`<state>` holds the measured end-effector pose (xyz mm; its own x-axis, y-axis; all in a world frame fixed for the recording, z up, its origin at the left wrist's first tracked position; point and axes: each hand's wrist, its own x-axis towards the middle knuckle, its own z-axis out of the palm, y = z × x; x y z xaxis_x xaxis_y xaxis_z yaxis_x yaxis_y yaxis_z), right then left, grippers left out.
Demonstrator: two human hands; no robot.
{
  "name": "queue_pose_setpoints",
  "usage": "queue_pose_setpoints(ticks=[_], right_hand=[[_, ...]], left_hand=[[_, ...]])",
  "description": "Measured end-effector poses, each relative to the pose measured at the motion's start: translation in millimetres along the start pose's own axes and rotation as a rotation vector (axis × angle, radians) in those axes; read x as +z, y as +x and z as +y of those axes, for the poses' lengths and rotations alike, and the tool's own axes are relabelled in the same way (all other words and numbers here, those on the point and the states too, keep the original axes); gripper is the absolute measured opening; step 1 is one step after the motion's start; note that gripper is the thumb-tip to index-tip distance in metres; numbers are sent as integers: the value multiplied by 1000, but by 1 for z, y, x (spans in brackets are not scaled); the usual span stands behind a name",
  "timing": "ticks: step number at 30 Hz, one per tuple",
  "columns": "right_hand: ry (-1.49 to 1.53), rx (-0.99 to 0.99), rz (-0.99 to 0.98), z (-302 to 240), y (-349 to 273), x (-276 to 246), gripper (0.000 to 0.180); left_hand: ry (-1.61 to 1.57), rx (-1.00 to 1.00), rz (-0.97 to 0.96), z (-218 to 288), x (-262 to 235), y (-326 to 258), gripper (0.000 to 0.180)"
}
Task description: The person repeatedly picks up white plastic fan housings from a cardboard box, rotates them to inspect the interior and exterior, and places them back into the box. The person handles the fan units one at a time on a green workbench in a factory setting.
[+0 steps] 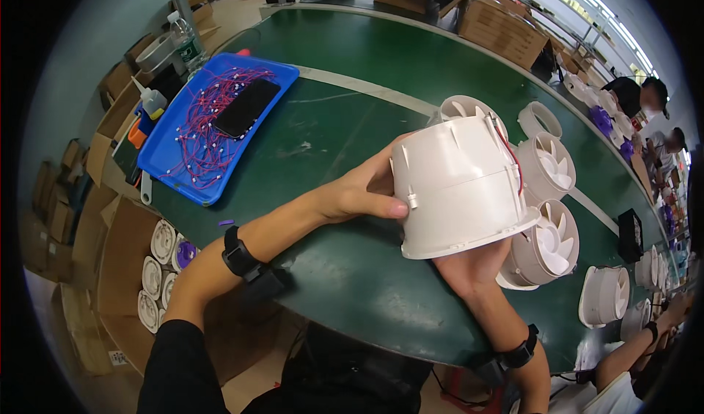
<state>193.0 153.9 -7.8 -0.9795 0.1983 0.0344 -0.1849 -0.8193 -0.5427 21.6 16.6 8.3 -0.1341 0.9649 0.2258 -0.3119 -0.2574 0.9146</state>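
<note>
Both my hands hold a white plastic fan housing (458, 183) above the green table, tilted, with its wide flanged rim downward. My left hand (367, 187) grips its left side, the thumb pressed near a small clip and the other fingers hidden behind it. From below, my right hand (477, 267) supports the rim, its fingers mostly out of sight under the housing. A red wire (511, 154) runs down the housing's right side. Just beyond and to the right stand similar white fans, one with its blades showing (550, 166) and another (551, 242) close to my right hand.
A blue tray (165, 166) at the left carries tangled red wires (209, 113) and a black phone (248, 107). Below it, a cardboard box (121, 267) holds several round white parts. More fans (605, 297) line the right edge, where a co-worker's arm (631, 352) reaches in.
</note>
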Motion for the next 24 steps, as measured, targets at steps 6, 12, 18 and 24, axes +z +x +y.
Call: queue_pose_setpoints(ticks=[6,12,18,24], right_hand=[[36,-1,-40,1,-1,-4,98],[88,90,24,5,-2,-9,102],[-203,-119,195,3,-4,-12,79],[-742,-525,251,5,-8,-19,60]], left_hand=[[25,9,66,-9,-2,4,111],[-146,-24,164,-7,2,-2,116],[-182,73,156,-11,-4,7,108],[-218,107,193,-11,-7,6,92]])
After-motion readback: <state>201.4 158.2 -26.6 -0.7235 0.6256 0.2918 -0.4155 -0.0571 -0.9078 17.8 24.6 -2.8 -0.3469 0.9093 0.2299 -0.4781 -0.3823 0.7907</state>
